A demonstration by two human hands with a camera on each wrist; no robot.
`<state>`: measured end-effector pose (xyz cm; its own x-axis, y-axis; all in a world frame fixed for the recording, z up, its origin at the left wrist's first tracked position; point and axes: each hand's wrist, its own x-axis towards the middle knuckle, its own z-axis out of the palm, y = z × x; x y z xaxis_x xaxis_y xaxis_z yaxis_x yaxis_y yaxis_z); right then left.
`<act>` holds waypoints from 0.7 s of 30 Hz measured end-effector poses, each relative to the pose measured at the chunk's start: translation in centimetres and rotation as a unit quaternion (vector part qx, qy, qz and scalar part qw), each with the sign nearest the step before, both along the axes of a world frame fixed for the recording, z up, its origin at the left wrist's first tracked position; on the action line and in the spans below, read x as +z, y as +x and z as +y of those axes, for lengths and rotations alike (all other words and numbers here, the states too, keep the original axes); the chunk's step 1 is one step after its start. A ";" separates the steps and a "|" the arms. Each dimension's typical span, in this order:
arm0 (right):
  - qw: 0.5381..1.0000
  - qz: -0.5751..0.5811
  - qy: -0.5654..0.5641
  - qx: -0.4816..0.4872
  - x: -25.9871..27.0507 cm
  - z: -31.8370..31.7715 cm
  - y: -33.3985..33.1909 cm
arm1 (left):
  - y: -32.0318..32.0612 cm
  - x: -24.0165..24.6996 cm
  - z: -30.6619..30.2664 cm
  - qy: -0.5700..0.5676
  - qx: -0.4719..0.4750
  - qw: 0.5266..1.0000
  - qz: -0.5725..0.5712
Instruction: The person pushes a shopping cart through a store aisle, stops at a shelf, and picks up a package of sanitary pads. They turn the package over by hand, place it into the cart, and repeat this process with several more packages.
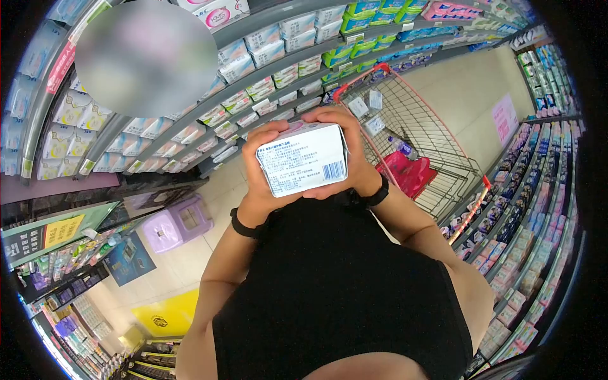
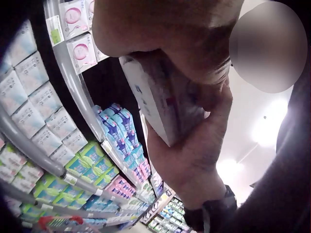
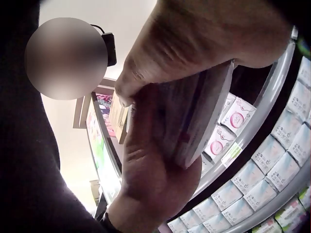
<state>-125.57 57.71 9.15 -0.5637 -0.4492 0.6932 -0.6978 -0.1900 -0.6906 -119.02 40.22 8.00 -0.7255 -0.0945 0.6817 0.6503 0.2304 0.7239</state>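
A white boxy pack (image 1: 301, 161) with blue print and a barcode is held up in front of the chest. My left hand (image 1: 256, 168) grips it from the left, with fingers curled over the top edge and the thumb below. On the other side my right hand (image 1: 354, 149) grips it the same way. In the left wrist view the pack (image 2: 158, 99) shows between both hands, its side facing the shelves. The right wrist view has the pack (image 3: 197, 114) in shadow, partly covered by the hands.
Shelves (image 1: 272, 66) of white, green and pink packs run along the front. A red-handled shopping cart (image 1: 437, 120) stands at the right, holding several white packs, a bottle (image 1: 402, 147) and a red bag (image 1: 410, 172). A purple step stool (image 1: 176, 223) stands on the floor at left.
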 end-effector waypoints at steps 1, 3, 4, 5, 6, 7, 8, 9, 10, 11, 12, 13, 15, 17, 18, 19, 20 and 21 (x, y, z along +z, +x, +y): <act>1.000 0.008 -0.009 -0.001 0.1 -0.1 0.0 | 0.1 -0.1 -0.1 0.002 0.001 1.000 0.001; 0.999 -0.037 -0.025 0.011 -0.1 -0.4 0.5 | 0.2 -0.1 -0.2 0.002 0.002 1.000 0.002; 0.997 -0.061 -0.033 0.018 -0.2 -0.6 0.6 | 0.2 -0.1 -0.3 0.001 0.001 1.000 0.002; 0.999 -0.036 -0.023 0.011 0.1 -0.7 0.6 | 0.3 -0.1 -0.3 -0.001 0.001 1.000 0.002; 1.000 -0.011 -0.012 0.005 0.6 -0.8 0.6 | 0.4 0.0 -0.3 -0.002 0.005 1.000 0.001; 1.000 0.014 -0.001 -0.003 0.9 -0.9 0.6 | 0.4 0.2 -0.3 -0.002 0.008 1.000 -0.001; 1.000 0.011 -0.001 0.007 0.9 -1.0 0.6 | 0.5 0.3 -0.3 -0.002 0.011 1.000 -0.003; 1.000 0.009 -0.001 0.017 1.0 -1.1 0.7 | 0.5 0.4 -0.3 -0.001 0.009 1.000 0.002; 1.000 0.007 -0.001 0.028 1.0 -1.1 0.7 | 0.6 0.4 -0.4 0.001 0.006 1.000 0.007; 1.000 0.007 0.001 0.029 0.9 -1.1 0.7 | 0.6 0.4 -0.4 0.002 0.005 1.000 0.013; 1.000 0.007 0.003 0.030 0.7 -1.1 0.8 | 0.6 0.4 -0.5 -0.003 0.010 1.000 0.005; 0.999 0.006 0.005 0.032 0.5 -1.2 0.8 | 0.8 0.4 -0.6 -0.007 0.016 1.000 -0.003; 0.999 -0.012 -0.013 0.033 -0.1 -1.3 1.0 | 1.1 0.4 -0.7 -0.015 0.028 0.999 -0.018; 0.999 -0.028 -0.026 0.028 -0.3 -1.4 1.1 | 1.5 0.5 -0.7 -0.019 0.039 0.999 -0.030; 0.999 -0.033 -0.030 0.021 -0.3 -1.5 1.1 | 1.5 0.5 -0.7 -0.023 0.045 0.998 -0.028; 0.999 -0.039 -0.035 0.014 -0.2 -1.5 1.1 | 1.5 0.6 -0.7 -0.027 0.050 0.998 -0.027; 0.999 -0.022 -0.027 0.006 0.0 -1.5 1.0 | 1.5 0.6 -0.7 -0.032 0.056 0.998 -0.025; 1.000 -0.006 -0.019 -0.001 0.3 -1.4 0.9 | 1.4 0.5 -0.7 -0.029 0.055 0.998 -0.019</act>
<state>-124.71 56.27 9.49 -0.5726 -0.4217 0.7030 -0.6905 -0.2141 -0.6909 -117.63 39.54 8.55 -0.7384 -0.1361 0.6605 0.5914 0.3399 0.7312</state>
